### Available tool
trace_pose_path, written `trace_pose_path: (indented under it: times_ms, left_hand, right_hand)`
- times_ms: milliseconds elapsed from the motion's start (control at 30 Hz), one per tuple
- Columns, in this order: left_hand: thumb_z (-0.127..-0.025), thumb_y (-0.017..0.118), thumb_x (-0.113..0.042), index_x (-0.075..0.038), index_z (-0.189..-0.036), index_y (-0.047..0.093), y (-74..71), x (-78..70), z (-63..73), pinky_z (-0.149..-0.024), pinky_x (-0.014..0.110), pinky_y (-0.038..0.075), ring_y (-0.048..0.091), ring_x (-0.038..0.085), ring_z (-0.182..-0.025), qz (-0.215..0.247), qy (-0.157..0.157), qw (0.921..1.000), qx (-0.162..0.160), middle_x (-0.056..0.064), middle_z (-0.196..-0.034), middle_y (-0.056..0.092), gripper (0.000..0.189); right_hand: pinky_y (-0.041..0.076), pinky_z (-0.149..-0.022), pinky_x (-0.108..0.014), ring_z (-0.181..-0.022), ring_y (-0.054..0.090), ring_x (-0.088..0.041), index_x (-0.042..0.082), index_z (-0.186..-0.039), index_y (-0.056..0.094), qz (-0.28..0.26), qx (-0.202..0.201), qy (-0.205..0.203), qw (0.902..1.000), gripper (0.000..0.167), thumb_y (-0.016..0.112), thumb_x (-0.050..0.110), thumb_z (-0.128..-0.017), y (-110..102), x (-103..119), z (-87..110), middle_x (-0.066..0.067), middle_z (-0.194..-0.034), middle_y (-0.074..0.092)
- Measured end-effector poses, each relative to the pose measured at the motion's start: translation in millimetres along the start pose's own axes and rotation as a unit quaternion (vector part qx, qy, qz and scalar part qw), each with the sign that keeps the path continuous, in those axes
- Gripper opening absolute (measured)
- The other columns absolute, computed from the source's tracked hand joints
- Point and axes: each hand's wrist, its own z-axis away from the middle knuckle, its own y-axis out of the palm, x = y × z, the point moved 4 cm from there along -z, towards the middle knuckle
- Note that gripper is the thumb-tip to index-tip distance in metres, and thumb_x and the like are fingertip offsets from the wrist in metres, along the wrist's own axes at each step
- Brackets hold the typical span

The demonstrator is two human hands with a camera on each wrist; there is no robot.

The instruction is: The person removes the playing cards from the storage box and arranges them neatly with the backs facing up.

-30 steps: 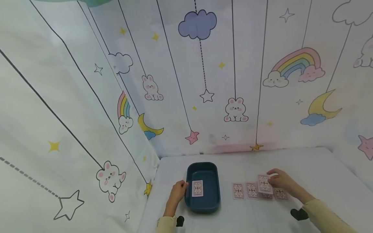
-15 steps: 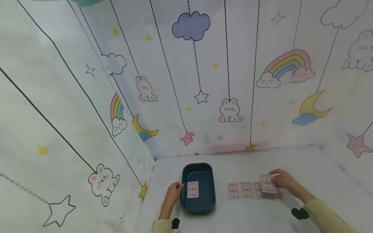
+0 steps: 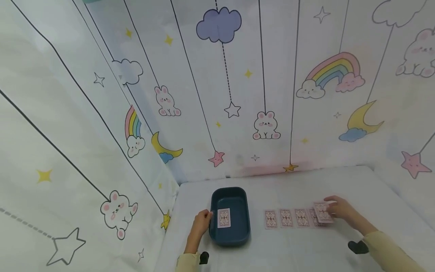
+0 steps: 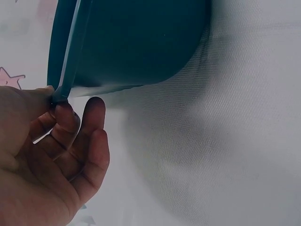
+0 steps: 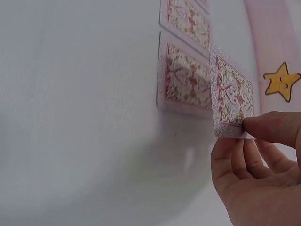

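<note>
My right hand (image 3: 344,210) pinches a playing card (image 3: 323,212) between thumb and fingers, its red-patterned back showing. In the right wrist view this card (image 5: 235,94) is tilted and raised over the right end of a row of face-down cards (image 3: 286,218). It partly covers the last card (image 5: 186,80) of that row. On the left, my left hand (image 3: 201,222) holds the side rim of a dark blue tray (image 3: 229,241). The left wrist view shows thumb and index finger on the tray rim (image 4: 70,61), the other fingers loosely bent below. One card (image 3: 224,218) lies face-down inside the tray.
A white cloth covers the table (image 3: 289,249). Behind it and to the left stand white hangings (image 3: 190,94) printed with bunnies, stars, clouds and rainbows. The tray stands to the left of the card row.
My right hand has moved right with the card, from over the middle of the row to its right end. The left hand stays on the tray rim. The head view has shifted slightly.
</note>
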Motion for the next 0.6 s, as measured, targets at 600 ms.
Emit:
trace_pose_path:
  times_ms: [600]
  left_hand:
    - [-0.104,0.054,-0.02,-0.002,-0.083,0.058,-2.2,-2.4,0.7,-0.057,0.03,0.036,0.045,0.016,-0.063,0.003,0.002,1.0,-0.001,0.001,-0.07,0.047,0.028]
  right_hand:
    - [0.053,-0.078,-0.047,-0.1,0.061,-0.044,-0.016,-0.136,0.035,0.077,-0.046,0.057,0.9943,0.058,0.062,0.012,-0.093,-7,-27,6.9,-0.044,-0.122,0.048]
